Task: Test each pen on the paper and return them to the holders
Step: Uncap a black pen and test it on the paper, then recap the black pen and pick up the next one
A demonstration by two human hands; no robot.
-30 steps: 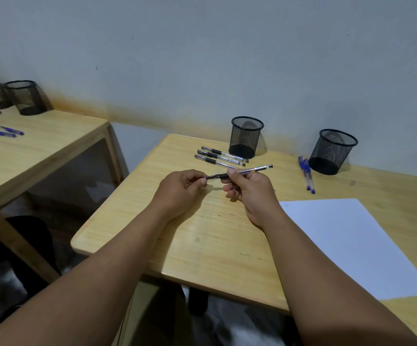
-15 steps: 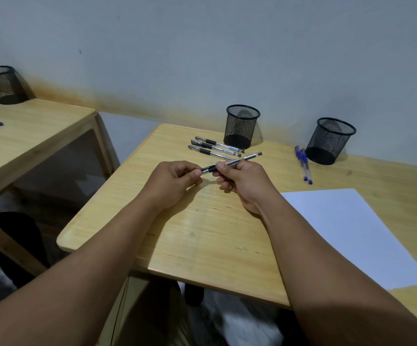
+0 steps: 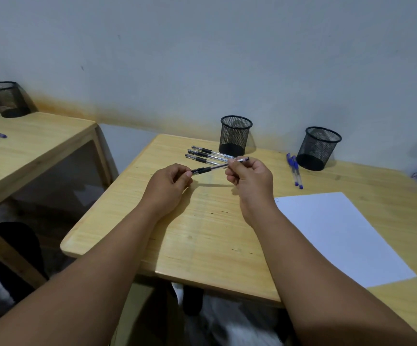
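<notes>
The person holds one black pen (image 3: 218,166) up over the desk (image 3: 202,233), nearly level. The left hand (image 3: 168,187) has its fingers (image 3: 186,176) curled, pinching the pen's dark grip end, while the right hand (image 3: 251,179) grasps the clear barrel near its far end between thumb and fingers. Just behind the hands, three more black pens (image 3: 206,154) lie side by side on the desk, beside a black mesh holder (image 3: 234,134). A second mesh holder (image 3: 318,148) stands well to the right, with two blue pens (image 3: 294,171) lying next to it. A white sheet of paper (image 3: 339,236) lies flat on the desk right of the right forearm.
</notes>
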